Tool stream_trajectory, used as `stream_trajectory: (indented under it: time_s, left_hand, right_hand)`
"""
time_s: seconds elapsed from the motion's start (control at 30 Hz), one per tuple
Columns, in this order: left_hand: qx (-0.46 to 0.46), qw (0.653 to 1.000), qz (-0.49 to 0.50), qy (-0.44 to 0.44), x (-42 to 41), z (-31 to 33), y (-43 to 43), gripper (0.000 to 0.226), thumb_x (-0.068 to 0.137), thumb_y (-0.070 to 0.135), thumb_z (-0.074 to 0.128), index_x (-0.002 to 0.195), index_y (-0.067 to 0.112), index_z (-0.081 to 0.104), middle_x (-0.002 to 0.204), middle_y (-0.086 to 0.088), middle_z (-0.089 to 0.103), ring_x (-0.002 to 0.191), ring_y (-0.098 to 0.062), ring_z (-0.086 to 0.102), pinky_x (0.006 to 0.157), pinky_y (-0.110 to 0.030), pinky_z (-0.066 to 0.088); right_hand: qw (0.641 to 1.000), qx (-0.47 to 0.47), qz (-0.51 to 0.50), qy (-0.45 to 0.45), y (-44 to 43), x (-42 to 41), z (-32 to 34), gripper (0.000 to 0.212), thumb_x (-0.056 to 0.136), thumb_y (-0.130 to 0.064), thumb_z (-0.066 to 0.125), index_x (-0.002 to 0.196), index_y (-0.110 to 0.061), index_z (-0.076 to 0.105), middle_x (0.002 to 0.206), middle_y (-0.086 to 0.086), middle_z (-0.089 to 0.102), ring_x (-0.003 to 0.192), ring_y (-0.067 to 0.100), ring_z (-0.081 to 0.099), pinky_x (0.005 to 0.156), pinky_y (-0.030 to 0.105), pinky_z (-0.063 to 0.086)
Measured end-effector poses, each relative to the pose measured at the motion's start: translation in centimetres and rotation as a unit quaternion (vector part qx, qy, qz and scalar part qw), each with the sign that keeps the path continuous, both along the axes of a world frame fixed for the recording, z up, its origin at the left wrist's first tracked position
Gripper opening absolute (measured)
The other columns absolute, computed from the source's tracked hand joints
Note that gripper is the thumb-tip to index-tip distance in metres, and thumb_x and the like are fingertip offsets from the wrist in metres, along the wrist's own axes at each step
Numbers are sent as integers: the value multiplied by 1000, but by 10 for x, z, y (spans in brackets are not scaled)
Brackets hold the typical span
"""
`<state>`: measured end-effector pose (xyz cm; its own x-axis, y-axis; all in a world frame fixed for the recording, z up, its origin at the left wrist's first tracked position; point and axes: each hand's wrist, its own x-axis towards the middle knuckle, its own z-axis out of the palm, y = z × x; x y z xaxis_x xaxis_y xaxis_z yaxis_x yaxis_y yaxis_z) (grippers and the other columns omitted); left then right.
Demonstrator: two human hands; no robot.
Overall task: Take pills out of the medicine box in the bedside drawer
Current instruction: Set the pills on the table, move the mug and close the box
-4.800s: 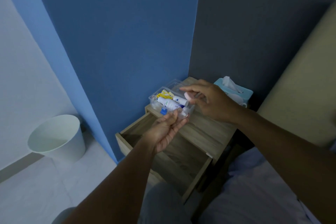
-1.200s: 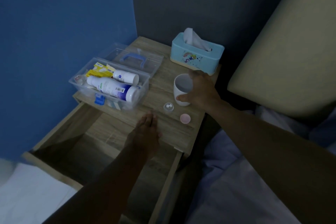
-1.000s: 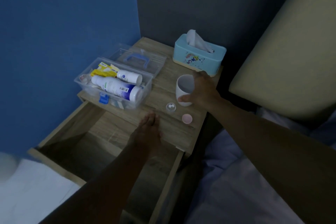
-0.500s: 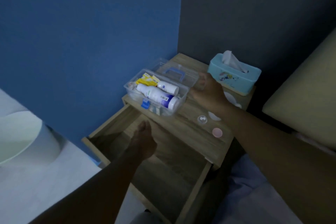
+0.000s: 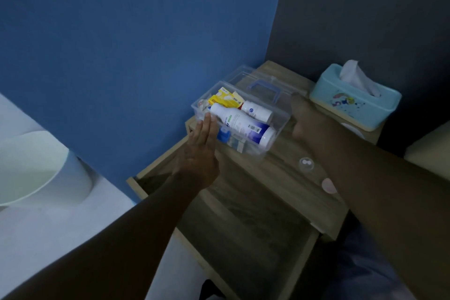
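Note:
The clear medicine box stands open on the wooden bedside table, its lid with a blue handle folded back. Inside lie a large white bottle, a smaller white bottle and yellow packets. My left hand is flat, fingers straight, touching the box's left end. My right hand is at the box's right end, fingers reaching the lid's edge; its grip is hidden. A small clear cup with two white pills and a pink cap sit on the table.
The drawer below is pulled out, nothing visible inside. A light blue tissue box stands at the table's back right, with a white cup mostly hidden behind my right arm. A white waste bin stands on the floor at left.
My right hand left the white cup and went to the box's right end. My left hand rose from over the drawer to the box's left end. The pills and pink cap stayed put.

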<state>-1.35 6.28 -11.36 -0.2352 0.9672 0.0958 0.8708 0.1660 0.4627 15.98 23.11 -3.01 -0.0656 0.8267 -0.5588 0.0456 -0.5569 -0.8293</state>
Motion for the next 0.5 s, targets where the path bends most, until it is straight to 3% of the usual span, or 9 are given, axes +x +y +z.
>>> stream_trajectory:
  time_s: [0.03, 0.1, 0.17, 0.23, 0.27, 0.37, 0.4, 0.5]
  left_hand:
    - [-1, 1000, 0, 4, 0, -1, 0, 96, 83, 1, 56, 155, 17, -4, 164, 0, -12, 145, -15, -18, 121, -35, 1]
    - [-1, 1000, -5, 17, -1, -2, 0, 97, 82, 2, 57, 155, 17, -5, 164, 0, -12, 149, -18, -14, 121, -35, -1]
    - [-8, 1000, -12, 26, -3, -3, 1, 98, 81, 3, 59, 155, 17, -5, 165, -2, -9, 152, -22, -9, 124, -41, 4]
    - [-13, 999, -21, 31, -4, -3, 2, 97, 81, 5, 59, 155, 15, -3, 165, -4, -6, 152, -25, -6, 124, -47, 10]
    - [-15, 999, -27, 35, -5, -2, 2, 95, 82, 6, 59, 155, 14, -1, 165, -5, -5, 152, -26, -5, 123, -48, 12]
    - [-26, 998, -42, 37, -9, 1, 4, 92, 83, 10, 57, 156, 11, 1, 165, -7, -4, 152, -26, -5, 122, -49, 15]
    - [-30, 998, -44, 30, -10, 2, 4, 92, 83, 10, 58, 156, 11, 1, 165, -7, -4, 152, -26, -6, 122, -50, 15]
    - [-6, 999, -42, -1, -13, 10, 0, 87, 87, 8, 55, 155, 8, 2, 165, -8, -2, 152, -28, -5, 124, -46, 8]
  right_hand:
    - [1000, -6, -6, 17, 2, 0, 2, 46, 104, -38, 35, 135, -12, 56, 135, 10, 62, 108, 27, 64, 98, 41, 52]
    - [999, -1, -12, 34, 10, 3, 3, 55, 100, -54, 36, 134, -18, 57, 133, 8, 63, 114, 27, 62, 97, 42, 52]
    - [999, 23, -20, 14, 14, 8, 4, 67, 82, -74, 52, 122, -23, 65, 126, 8, 68, 111, 24, 65, 88, 39, 54]
    - [996, 70, -45, -26, 10, 12, 3, 96, 56, -83, 67, 131, -23, 59, 134, 1, 64, 116, 22, 63, 94, 40, 52]
    - [990, 116, -54, -52, 2, 13, 7, 100, 56, -78, 71, 137, -22, 54, 135, -2, 61, 118, 21, 61, 94, 39, 52]
    - [944, 310, -37, -101, -19, 11, 13, 61, 81, -33, 74, 138, -24, 52, 128, -10, 58, 115, 11, 58, 84, 21, 52]
    - [925, 359, -23, -121, -25, 12, 15, 58, 84, -20, 71, 138, -26, 52, 130, -11, 57, 116, 7, 56, 86, 18, 50]
    - [859, 473, 54, -190, -43, 13, 11, 55, 82, -4, 64, 134, -20, 57, 133, -5, 60, 120, 11, 56, 98, 30, 52]
